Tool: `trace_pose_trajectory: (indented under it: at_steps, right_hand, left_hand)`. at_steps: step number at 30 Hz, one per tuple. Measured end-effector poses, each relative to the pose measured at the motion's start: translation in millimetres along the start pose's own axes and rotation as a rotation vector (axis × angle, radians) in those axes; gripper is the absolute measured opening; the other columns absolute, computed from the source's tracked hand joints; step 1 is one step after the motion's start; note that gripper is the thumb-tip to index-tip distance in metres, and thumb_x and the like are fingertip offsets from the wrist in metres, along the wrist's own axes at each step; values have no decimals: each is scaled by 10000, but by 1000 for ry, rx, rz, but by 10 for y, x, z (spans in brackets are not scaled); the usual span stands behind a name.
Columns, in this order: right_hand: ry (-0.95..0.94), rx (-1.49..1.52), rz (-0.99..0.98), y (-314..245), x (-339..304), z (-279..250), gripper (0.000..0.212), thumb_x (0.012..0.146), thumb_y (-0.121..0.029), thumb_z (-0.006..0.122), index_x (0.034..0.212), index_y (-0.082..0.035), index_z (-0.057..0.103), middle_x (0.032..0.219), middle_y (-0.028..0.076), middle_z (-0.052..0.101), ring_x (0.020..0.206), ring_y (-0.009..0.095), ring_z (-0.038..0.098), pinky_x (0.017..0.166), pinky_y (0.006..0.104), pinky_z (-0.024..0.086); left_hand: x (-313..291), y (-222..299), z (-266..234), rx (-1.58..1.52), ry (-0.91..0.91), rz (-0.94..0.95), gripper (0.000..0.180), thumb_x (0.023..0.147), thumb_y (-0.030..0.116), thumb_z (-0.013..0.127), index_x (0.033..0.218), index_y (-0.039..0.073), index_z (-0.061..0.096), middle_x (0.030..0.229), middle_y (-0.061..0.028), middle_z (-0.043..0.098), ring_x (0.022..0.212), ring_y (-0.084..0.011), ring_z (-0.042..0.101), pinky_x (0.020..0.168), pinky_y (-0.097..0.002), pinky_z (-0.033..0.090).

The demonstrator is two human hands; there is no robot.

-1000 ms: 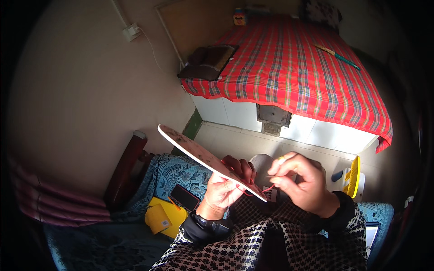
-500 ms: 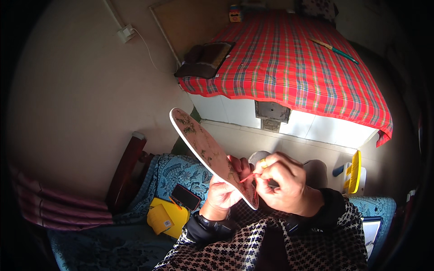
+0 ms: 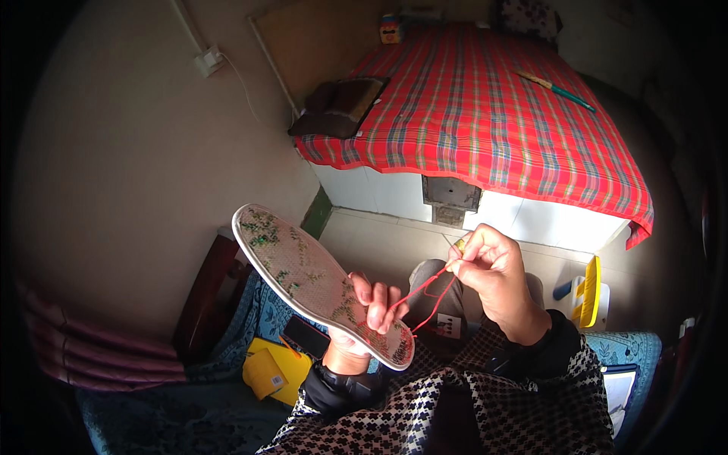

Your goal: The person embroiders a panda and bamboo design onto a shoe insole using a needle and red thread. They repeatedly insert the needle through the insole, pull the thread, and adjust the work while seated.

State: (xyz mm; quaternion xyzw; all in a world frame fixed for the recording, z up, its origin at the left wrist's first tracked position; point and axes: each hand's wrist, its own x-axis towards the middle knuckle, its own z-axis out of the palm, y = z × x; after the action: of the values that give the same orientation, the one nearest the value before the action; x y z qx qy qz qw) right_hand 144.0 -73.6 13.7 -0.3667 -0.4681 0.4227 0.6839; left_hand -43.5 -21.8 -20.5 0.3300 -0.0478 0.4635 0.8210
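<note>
My left hand point(image 3: 375, 299) is closed around the lower part of a pale embroidered insole point(image 3: 307, 277). The insole is held tilted, its white-edged top end pointing up and left; green stitches show at the top and red ones near the lower end. Red thread point(image 3: 414, 293) runs from that lower end to my right hand point(image 3: 497, 277), forming loose strands. My right hand is raised to the right of the insole, its fingers pinched on a thin needle point(image 3: 449, 243). A yellow ring-like band point(image 3: 460, 245) is on a finger there.
On the blue patterned cover point(image 3: 265, 311) lie a phone point(image 3: 305, 336) and a yellow packet point(image 3: 265, 371). Ahead is a raised bed with a red plaid cloth point(image 3: 470, 114), bearing a green-handled stick point(image 3: 572, 97). A yellow plastic piece point(image 3: 589, 292) stands at right.
My right hand has moved up and away from the insole, drawing the red thread out. My left hand has lowered the insole to the left and turned its stitched face more into view.
</note>
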Motion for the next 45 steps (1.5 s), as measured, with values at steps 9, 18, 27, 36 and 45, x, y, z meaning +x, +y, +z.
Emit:
trace_pose_trajectory:
  at_steps: [9, 18, 27, 36, 45]
  right_hand:
    - [223, 9, -9, -65, 83, -240, 241, 736, 171, 532, 740, -55, 449, 742, 28, 516, 641, 89, 488, 738, 250, 448]
    - [370, 397, -8, -449, 49, -485, 41, 952, -134, 498, 946, -94, 506, 724, 105, 609, 453, 141, 483, 398, 234, 367]
    - [768, -298, -311, -832, -293, -1240, 113, 950, -153, 524, 1009, -68, 570, 694, -6, 576, 514, 9, 504, 443, 106, 413]
    - [841, -120, -220, -764, -490, -1823, 108, 961, -151, 502, 927, -60, 550, 567, -17, 450, 449, 52, 420, 435, 159, 377]
    - [696, -153, -25, -81, -937, -2079, 110, 940, -159, 543, 878, -70, 523, 526, -7, 441, 386, 85, 394, 417, 200, 352]
  left_hand:
    - [15, 141, -145, -179, -19, 79, 201, 906, 266, 555, 811, 109, 472, 602, -27, 466, 572, -163, 417, 652, -331, 401]
    - [102, 188, -553, 237, 188, 196, 248, 762, 56, 700, 883, 82, 486, 709, -6, 464, 692, -149, 432, 650, -295, 354]
    - [16, 458, -965, 720, 580, 468, 112, 848, -29, 620, 922, 22, 553, 774, 1, 567, 682, -81, 523, 727, -217, 450]
    - [-362, 146, -1531, 1718, -59, -150, 74, 819, 22, 648, 883, -5, 673, 787, -94, 592, 730, -240, 590, 668, -312, 487]
    - [-997, -66, -2451, 1812, 248, -343, 63, 792, 66, 662, 847, 37, 667, 834, -130, 642, 779, -300, 628, 693, -338, 496]
